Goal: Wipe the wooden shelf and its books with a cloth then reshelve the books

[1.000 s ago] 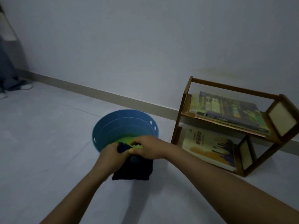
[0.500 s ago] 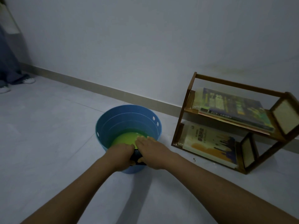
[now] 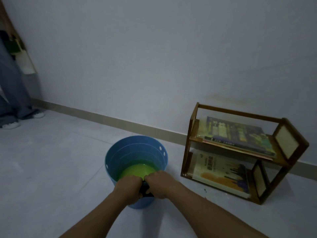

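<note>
Together, both hands' grip on dark cloth (image 3: pixel 145 189) (over blue bucket (image 3: pixel 120 157))

bare forearms, seemingly no sleeves, no rings

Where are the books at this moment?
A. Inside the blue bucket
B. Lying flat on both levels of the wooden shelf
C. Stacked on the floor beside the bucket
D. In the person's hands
B: books lie flat on the upper level and the lower level of the wooden shelf, while both hands hold a dark cloth over the blue bucket.
</note>
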A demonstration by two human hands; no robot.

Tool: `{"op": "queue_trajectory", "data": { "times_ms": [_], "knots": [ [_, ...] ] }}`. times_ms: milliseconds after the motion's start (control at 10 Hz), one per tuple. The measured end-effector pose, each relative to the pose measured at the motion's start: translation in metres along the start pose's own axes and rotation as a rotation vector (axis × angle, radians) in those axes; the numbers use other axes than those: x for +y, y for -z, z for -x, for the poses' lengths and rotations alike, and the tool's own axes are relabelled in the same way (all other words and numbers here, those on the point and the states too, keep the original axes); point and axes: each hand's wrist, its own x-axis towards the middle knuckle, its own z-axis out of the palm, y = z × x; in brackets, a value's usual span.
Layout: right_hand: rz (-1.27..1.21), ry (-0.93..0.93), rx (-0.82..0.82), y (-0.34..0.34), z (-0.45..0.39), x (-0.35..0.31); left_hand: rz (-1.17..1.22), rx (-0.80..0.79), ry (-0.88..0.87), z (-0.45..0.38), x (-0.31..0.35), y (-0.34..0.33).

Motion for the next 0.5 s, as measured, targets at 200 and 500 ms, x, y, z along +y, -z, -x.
{"op": "queue_trajectory", "data": {
  "times_ms": [200, 500],
  "knots": [
    [-0.217, -0.069, -0.05, 0.044, 0.012, 0.012, 0.136, -0.139, -0.083, -0.006, -0.005, 0.042],
    [-0.206, -0.389, 0.255, 0.122, 0.076, 0.097, 0.097, 0.29, -0.11, -0.051, 0.059, 0.146]
  ]
}}
